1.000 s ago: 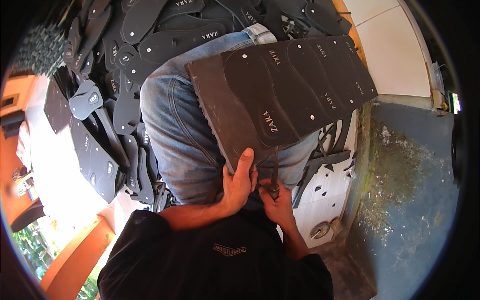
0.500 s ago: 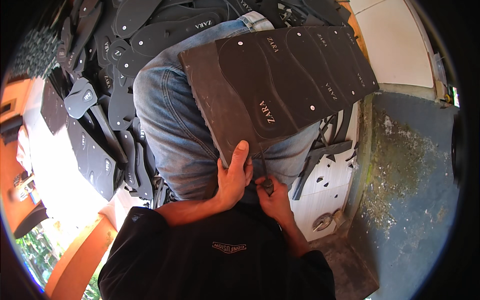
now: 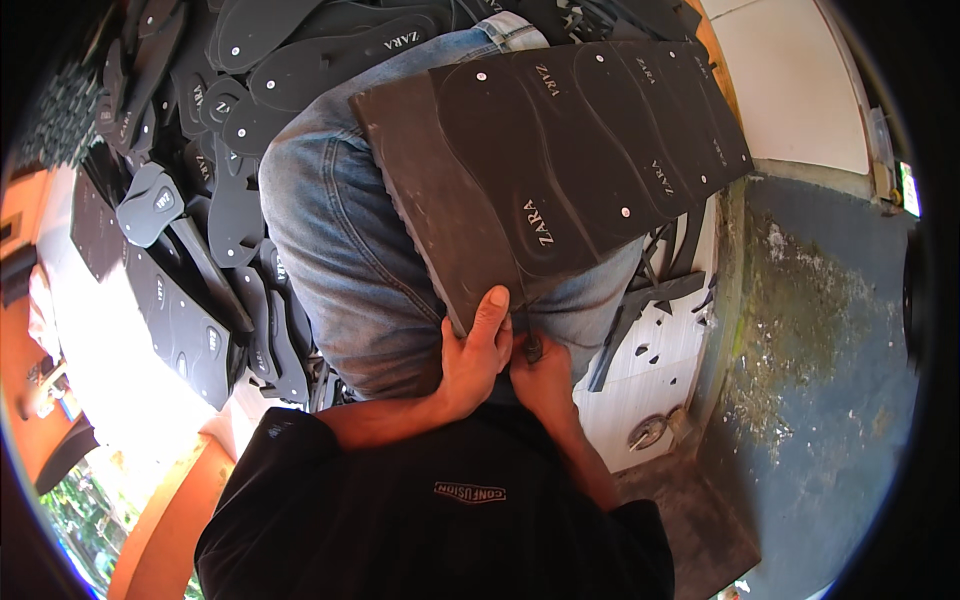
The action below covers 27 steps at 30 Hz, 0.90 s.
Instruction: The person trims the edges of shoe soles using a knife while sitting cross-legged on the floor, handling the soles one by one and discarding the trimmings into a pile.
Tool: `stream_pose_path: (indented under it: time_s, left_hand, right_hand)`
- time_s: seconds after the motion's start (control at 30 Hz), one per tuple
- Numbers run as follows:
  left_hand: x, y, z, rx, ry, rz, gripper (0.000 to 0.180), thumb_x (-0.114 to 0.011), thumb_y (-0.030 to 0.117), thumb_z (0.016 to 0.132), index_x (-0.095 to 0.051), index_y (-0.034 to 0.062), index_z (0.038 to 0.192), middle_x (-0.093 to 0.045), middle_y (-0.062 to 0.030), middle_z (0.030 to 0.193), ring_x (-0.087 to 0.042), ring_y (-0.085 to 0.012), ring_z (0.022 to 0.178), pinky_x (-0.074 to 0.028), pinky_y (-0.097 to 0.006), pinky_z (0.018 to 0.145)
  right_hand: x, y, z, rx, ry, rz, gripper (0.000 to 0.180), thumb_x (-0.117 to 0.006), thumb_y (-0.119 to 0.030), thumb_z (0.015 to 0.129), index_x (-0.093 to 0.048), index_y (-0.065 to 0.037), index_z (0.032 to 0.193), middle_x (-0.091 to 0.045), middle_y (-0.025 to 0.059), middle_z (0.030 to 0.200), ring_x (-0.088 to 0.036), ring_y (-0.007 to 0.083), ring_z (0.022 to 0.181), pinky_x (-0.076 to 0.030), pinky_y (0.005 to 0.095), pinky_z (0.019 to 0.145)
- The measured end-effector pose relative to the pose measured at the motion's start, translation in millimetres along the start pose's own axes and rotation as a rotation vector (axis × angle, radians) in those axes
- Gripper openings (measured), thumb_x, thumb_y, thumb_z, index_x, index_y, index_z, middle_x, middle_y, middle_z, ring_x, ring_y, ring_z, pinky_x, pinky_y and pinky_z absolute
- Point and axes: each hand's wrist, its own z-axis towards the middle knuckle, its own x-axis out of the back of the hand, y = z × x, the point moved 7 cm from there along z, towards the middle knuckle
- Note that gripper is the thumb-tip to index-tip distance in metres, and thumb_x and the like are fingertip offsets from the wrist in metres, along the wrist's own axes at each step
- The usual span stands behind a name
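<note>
A large black rubber sheet (image 3: 560,170) with several sole shapes stamped into it lies across my lap on my blue jeans (image 3: 340,260). My left hand (image 3: 478,352) grips its near edge, thumb on top. Just to the right, my right hand (image 3: 540,375) is closed at the same edge, fingers curled around a small dark piece that I cannot make out. The hands touch each other. My black shirt (image 3: 440,510) fills the bottom of the view.
Many black cut-out soles (image 3: 200,190) are piled to my left and ahead. A black offcut strip (image 3: 650,295) lies on the white tiled floor (image 3: 650,370) to my right. Farther right is stained grey concrete (image 3: 820,330). An orange seat edge (image 3: 160,520) shows lower left.
The rubber sheet has shifted slightly up and away across my lap. Both hands stayed at its near edge, closing tighter together.
</note>
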Motion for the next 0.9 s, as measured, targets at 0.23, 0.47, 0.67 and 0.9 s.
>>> stream_pose_path:
  time_s: [0.23,0.47,0.67,0.9]
  left_hand:
    - [-0.9,3.4,2.4,0.028,-0.051,-0.035,0.034,-0.060,0.032,0.089,-0.051,0.0088,0.066,-0.040,0.0050,0.048,-0.032,-0.0048,0.037,-0.022,-0.022,0.035]
    - [-3.6,9.4,2.2,-0.025,-0.100,-0.050,0.027,-0.055,0.025,0.092,-0.049,0.0081,0.073,-0.041,0.0024,0.052,-0.028,-0.0058,0.034,-0.020,-0.022,0.033]
    - [-4.1,9.8,1.8,0.017,-0.107,-0.053,0.032,-0.057,0.031,0.092,-0.049,0.0088,0.070,-0.038,0.0048,0.049,-0.030,-0.0045,0.037,-0.021,-0.021,0.035]
    - [-3.3,8.1,1.1,0.063,-0.161,-0.113,0.023,-0.057,0.027,0.092,-0.048,0.0097,0.079,-0.046,0.0011,0.063,-0.030,-0.0061,0.038,-0.023,-0.022,0.035]
  right_hand:
    - [-7.1,-12.2,15.3,0.045,0.035,0.020,0.010,-0.061,-0.011,0.078,-0.060,-0.001,0.075,-0.062,0.0207,0.069,-0.062,0.0396,0.069,-0.047,0.0437,0.058]
    - [-13.1,-25.6,38.1,0.135,-0.018,0.011,0.013,-0.064,-0.013,0.076,-0.061,0.000,0.080,-0.063,0.0209,0.073,-0.062,0.0409,0.073,-0.048,0.0439,0.062]
    - [-13.8,-36.7,59.6,0.258,-0.020,0.001,0.023,-0.065,-0.016,0.076,-0.061,0.001,0.091,-0.064,0.0218,0.080,-0.060,0.0433,0.080,-0.048,0.0455,0.069]
    - [-16.5,-54.7,80.4,0.424,-0.141,-0.133,0.040,-0.065,-0.016,0.075,-0.057,-0.001,0.111,-0.058,0.0207,0.112,-0.053,0.0379,0.107,-0.042,0.0426,0.089]
